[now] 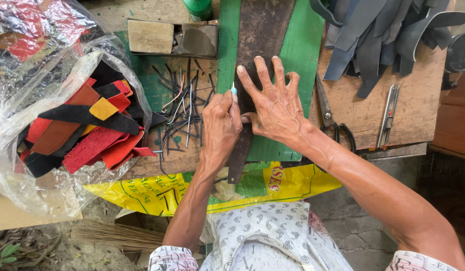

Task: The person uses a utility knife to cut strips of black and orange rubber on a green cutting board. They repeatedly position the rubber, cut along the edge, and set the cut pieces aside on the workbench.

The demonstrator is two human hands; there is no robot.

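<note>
Head view, strip: a long dark leather strip (260,35) lies on a green board (303,55) on the desk (418,108), its long axis running from top centre of the frame down to just below the hands.
Right hand (277,108): spread flat, fingers released, pressing the strip at frame centre.
Left hand (221,125): clenched on a small pale-tipped tool (234,90), touching the strip's left edge, just left of the right hand.
Nearer hand: both on it; the strip stretches upward from them.
</note>
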